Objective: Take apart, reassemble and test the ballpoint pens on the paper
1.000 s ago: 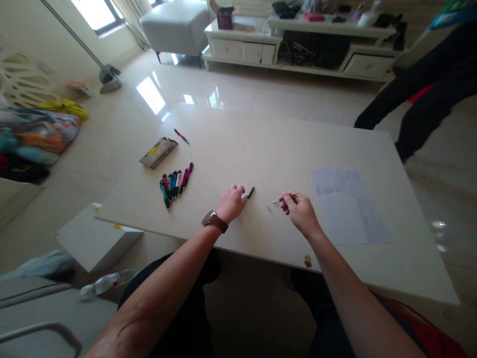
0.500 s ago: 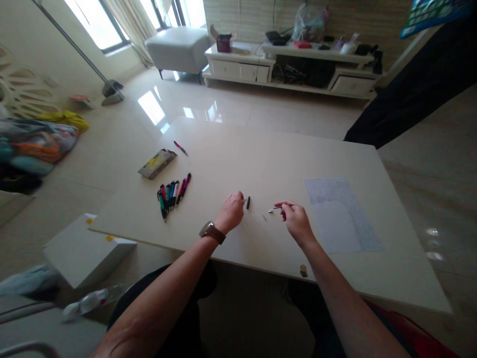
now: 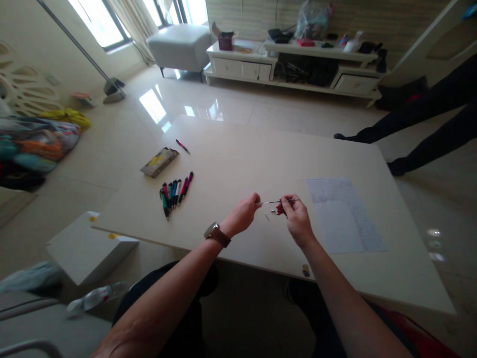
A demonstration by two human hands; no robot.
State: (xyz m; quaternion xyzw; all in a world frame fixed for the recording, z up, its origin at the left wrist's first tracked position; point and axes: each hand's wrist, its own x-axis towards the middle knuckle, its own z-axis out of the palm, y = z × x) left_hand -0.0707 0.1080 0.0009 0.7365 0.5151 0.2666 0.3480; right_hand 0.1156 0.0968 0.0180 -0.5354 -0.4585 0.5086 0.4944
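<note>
A pale worktop (image 3: 242,154) spreads across the middle of the scene. Beyond it, on the far side, runs a low white cabinet (image 3: 238,69) with a padded footstool (image 3: 179,47) to its left. At the far right show another person's dark-clad legs (image 3: 421,110). A white box (image 3: 89,253) sits at the near left, below the worktop's edge.

On the right of the worktop lies a lined sheet (image 3: 341,219), a paler patch over its near-left part. Left of it, near the centre, both hands are closed in pinch grips just above the surface: the left hand (image 3: 242,216), with a wristwatch (image 3: 216,233) behind it, and the right hand (image 3: 294,219).

Farther left is a grey and yellow carton (image 3: 160,162). A row of coloured pens (image 3: 175,194) lies on its near side, and one red and black pen (image 3: 182,146) just beyond it. The right hand grips a slim refill (image 3: 274,202), held level between the hands; its left end runs up to a whitish piece (image 3: 262,203) in the left fingertips. A small cartoon sticker (image 3: 306,270) marks the near edge. Smallest are a thin grey sliver (image 3: 267,217) lying between the hands and a silvery bit (image 3: 273,212) beside the right fingers; whether they touch it, I cannot tell.
</note>
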